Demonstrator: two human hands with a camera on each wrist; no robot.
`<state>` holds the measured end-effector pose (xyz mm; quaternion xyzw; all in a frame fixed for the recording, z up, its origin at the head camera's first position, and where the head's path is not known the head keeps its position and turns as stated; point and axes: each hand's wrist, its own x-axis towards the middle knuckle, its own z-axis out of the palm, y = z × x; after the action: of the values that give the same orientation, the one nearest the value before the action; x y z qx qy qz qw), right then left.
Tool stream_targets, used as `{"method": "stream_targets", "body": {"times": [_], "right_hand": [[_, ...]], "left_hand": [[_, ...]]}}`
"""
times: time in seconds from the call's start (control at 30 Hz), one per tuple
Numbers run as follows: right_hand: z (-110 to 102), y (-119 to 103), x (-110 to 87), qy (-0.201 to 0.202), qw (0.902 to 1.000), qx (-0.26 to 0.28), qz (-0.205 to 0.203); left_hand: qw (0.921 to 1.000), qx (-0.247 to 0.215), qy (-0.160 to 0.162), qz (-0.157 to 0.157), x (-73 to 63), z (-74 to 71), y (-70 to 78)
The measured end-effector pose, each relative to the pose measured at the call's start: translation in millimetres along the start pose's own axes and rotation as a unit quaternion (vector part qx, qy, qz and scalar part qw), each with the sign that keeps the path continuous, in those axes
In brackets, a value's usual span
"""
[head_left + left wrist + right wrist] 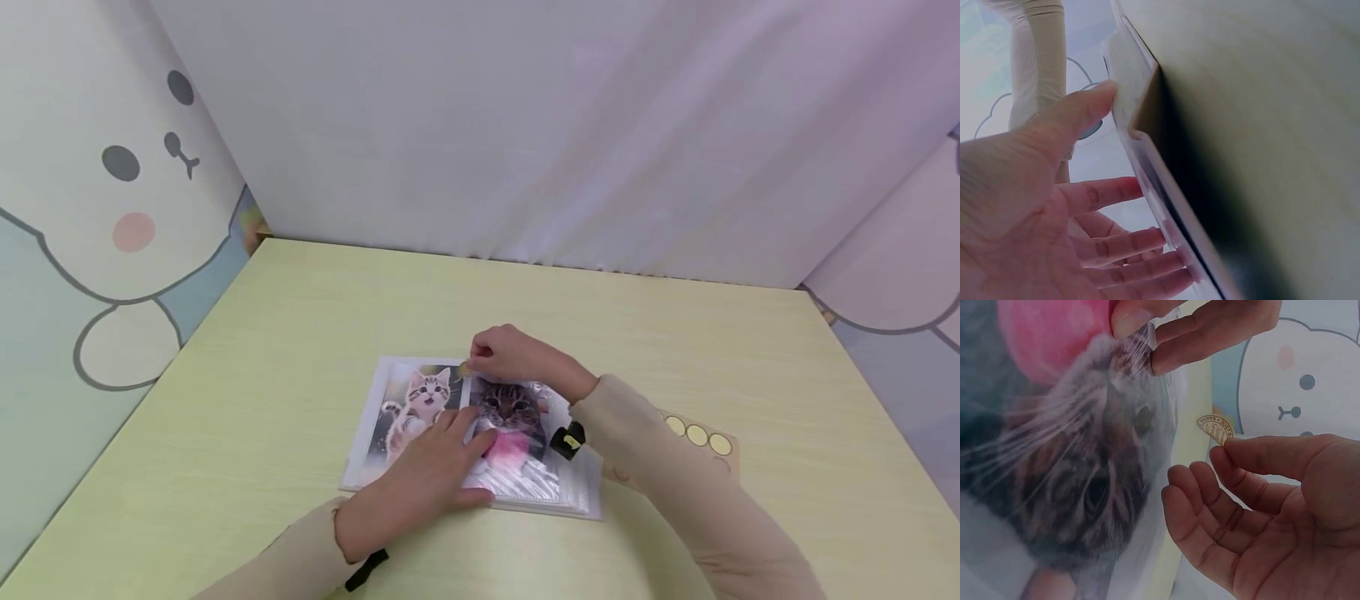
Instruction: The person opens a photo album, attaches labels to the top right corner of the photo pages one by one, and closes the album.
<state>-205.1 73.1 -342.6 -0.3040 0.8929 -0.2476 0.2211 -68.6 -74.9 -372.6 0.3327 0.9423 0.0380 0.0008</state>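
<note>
An open photo album (592,498) lies on the table, with clear sleeves over its pages. Its left page shows a kitten photo (426,398); the right page has a photo of a striped cat (508,408) with something pink below its face. My left hand (423,471) rests across the album near the fold, fingers extended and the thumb by the lower edge. Between thumb and index finger, my right hand (510,354) pinches a round printed sticker (1213,429) by its edge, close over the album's top edge near the fold.
To the right, partly behind the right sleeve (660,467), lies a brown sheet (733,468) with several pale yellow circles. A light curtain (525,133) hangs along the table's (337,300) far edge. Panels printed with cartoon animals stand at both sides.
</note>
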Motion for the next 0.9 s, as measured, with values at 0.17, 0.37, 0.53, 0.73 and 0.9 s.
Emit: {"method": "stream_targets", "body": {"times": [0.17, 0.37, 0.53, 0.73, 0.9], "right_hand": [[4, -5, 10.9, -0.018, 0.9997, 0.001, 0.015], [6, -8, 17.8, -0.035, 0.9988, -0.006, 0.033], [7, -10, 20.3, -0.036, 0.9984, -0.018, 0.041], [10, -10, 22.1, -0.029, 0.9978, -0.043, 0.043], [10, -12, 23.4, -0.026, 0.9971, -0.054, 0.047]], "left_hand": [[1.0000, 0.007, 0.003, 0.005, 0.9, 0.5, 0.1], [1.0000, 0.005, 0.005, 0.007, 1.2, 0.5, 0.2], [0.9999, 0.008, 0.013, 0.008, 0.7, 1.8, -0.1], [0.9995, 0.014, 0.024, 0.013, 0.1, 2.0, -0.4], [0.9995, 0.015, 0.025, 0.014, -0.4, 1.3, -0.3]]}}
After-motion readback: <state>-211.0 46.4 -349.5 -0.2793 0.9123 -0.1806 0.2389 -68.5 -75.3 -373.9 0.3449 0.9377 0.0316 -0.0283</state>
